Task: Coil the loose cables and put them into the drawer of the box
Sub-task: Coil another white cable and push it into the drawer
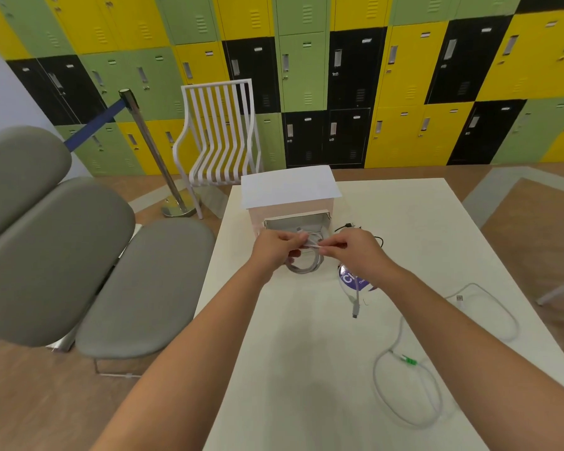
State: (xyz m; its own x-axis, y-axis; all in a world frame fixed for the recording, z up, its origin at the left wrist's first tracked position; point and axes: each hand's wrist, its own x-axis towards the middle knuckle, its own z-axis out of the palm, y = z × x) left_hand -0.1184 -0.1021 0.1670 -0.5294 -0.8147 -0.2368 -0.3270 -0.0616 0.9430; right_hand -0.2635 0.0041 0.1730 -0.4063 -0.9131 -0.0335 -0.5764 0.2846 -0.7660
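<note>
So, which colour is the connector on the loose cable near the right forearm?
Green, on the white cable, connector; the head view shows it.

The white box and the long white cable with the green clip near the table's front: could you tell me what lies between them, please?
In the head view, both hands holding a coiled white cable, plus a purple sticker.

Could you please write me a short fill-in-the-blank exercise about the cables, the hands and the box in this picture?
1. Both hands, left hand and right hand, hold a coiled ____ cable.
2. The drawer of the box stands ____.
3. A long loose cable on the table has a ____ plug.
4. Right of the box lies a thin ____ cable.

Missing words: white; open; green; black
</note>
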